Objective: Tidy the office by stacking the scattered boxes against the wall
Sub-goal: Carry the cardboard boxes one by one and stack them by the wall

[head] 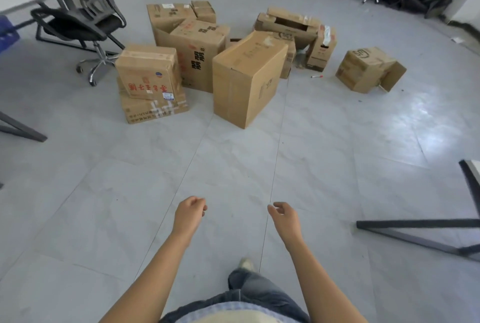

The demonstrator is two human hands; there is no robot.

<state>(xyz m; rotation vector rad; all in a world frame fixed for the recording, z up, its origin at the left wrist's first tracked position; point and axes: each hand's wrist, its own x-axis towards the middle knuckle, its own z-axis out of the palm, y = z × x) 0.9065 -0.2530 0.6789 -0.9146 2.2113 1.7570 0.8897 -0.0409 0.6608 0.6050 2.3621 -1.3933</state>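
**Empty grips, boxes scattered across open floor**

The left grip (191, 212) and right grip (284, 214) hang loosely curled, holding nothing, above bare floor (233, 161). Well ahead, mid-floor, the boxes cluster: a tall box (246, 75) nearest, a stacked pair (150, 75) by the office chair (85, 21), and a lone box (368, 69) apart to the right. A black frame (415, 229) lines the floor's right edge.

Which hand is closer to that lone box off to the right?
Right. The right hand hangs on the near side and left of the lone box; the left hand lies farther left.
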